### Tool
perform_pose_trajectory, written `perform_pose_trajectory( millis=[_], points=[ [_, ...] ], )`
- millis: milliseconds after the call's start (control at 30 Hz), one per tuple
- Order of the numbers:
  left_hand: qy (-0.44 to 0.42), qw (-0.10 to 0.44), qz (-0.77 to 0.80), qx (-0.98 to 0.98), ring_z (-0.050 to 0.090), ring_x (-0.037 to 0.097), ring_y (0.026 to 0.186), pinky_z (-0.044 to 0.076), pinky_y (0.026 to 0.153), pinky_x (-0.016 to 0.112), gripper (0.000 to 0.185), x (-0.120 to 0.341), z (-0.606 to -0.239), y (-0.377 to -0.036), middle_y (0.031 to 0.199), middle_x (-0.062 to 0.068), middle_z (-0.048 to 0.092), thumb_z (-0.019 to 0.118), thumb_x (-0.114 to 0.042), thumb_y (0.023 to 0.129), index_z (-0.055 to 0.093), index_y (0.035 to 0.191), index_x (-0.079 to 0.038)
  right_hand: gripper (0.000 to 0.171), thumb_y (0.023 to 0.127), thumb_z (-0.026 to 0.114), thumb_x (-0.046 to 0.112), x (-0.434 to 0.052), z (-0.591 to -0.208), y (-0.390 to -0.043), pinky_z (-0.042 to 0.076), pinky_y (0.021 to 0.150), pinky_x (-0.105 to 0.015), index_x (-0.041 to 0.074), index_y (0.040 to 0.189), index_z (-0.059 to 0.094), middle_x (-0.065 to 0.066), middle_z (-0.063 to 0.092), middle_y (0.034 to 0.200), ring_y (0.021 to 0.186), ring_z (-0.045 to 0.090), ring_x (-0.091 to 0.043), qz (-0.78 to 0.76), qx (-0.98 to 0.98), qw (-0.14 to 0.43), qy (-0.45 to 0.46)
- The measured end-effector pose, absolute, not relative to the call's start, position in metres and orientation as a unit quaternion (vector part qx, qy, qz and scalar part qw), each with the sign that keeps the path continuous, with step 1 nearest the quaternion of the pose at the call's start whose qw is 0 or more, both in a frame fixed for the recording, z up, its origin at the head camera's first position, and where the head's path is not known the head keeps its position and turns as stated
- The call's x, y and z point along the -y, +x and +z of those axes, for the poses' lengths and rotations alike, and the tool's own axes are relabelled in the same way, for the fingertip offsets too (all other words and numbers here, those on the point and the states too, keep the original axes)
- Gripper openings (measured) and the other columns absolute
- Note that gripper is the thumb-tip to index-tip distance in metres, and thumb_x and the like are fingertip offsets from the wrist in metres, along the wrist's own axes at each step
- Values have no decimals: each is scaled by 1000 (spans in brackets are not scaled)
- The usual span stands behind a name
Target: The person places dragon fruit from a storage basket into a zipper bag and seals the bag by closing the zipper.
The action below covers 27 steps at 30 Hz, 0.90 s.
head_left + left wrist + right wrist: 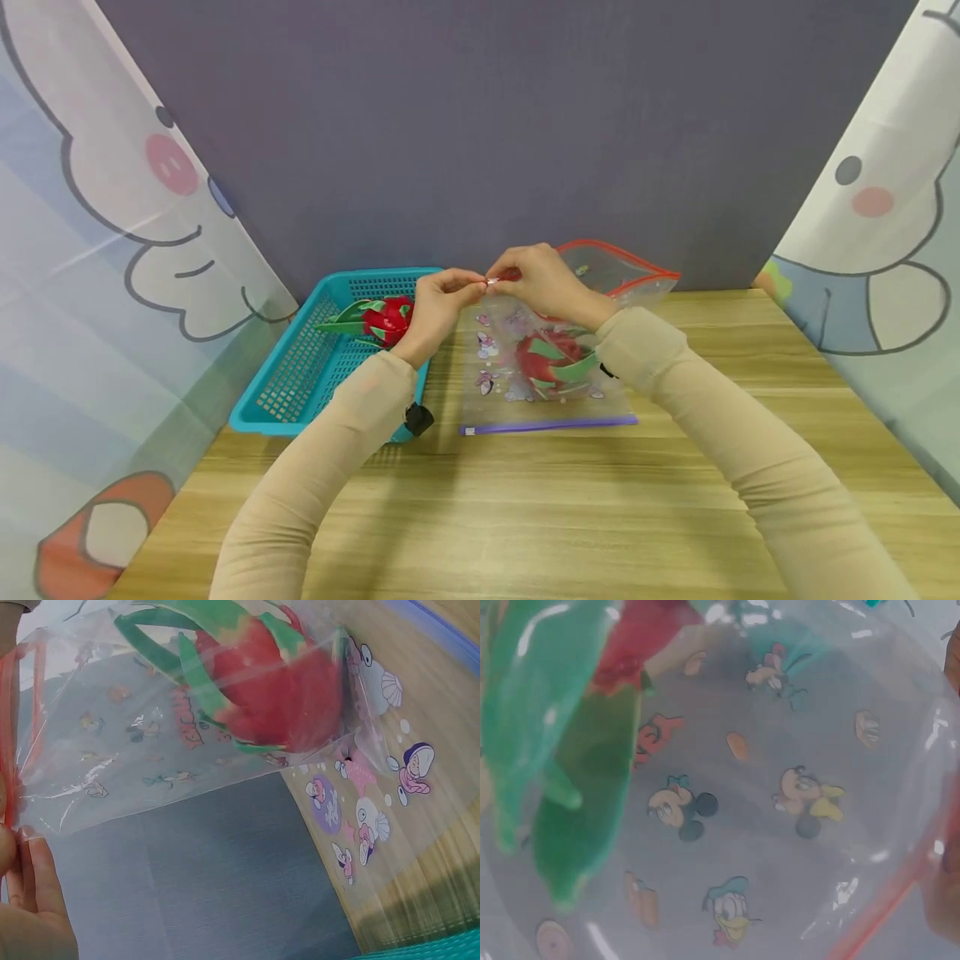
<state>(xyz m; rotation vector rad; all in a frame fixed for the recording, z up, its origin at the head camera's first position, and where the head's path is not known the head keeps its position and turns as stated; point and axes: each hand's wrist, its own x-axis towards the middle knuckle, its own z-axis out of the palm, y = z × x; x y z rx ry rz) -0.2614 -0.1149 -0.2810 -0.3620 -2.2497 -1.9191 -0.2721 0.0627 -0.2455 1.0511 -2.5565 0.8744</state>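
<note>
A clear zip bag (517,375) printed with cartoon figures lies on the wooden table (540,508), its red zip edge (630,262) lifted at the far side. Inside it sits a red dragon fruit (551,358) with green scales, seen large in the left wrist view (277,690) and as green scales (555,750) in the right wrist view. My left hand (471,282) and right hand (504,279) meet at the bag's left top corner, both pinching the zip edge. The left fingers (30,900) show beside the red strip (7,712). A second dragon fruit (384,319) lies in the teal basket (300,383).
A purple strip (547,425) runs along the bag's near edge. The teal basket stands left of the bag, close to the left forearm. A grey wall (480,125) backs the table, and cartoon-printed curtains (90,250) hang on both sides.
</note>
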Motion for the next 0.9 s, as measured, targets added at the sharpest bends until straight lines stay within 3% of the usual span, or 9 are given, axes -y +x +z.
perform_pose_trajectory(
  millis=[267, 533, 900],
  points=[
    [-129, 82, -648, 746, 65, 18, 84, 53, 81, 32, 18, 113, -281, -262, 84, 0, 68, 65, -12, 84, 67, 95, 2, 17, 82, 68, 18, -64, -245, -271, 50, 73, -31, 8, 96, 72, -5, 69, 95, 82, 62, -18, 297, 875, 129, 361],
    [-151, 91, -622, 763, 65, 14, 80, 52, 83, 35, 9, 117, -286, -260, 85, 1, 69, 64, -10, 86, 68, 89, -3, 16, 83, 67, 18, -65, -247, -271, 50, 68, -29, 8, 94, 72, -4, 69, 93, 77, 61, -16, 302, 865, 119, 383],
    [-179, 94, -616, 761, 65, 25, 86, 52, 82, 36, 8, 117, -287, -262, 85, 3, 70, 64, -9, 85, 68, 88, -2, 13, 82, 69, 17, -71, -247, -270, 46, 59, -26, 7, 89, 73, -4, 69, 83, 66, 60, -14, 290, 853, 146, 409]
  ],
)
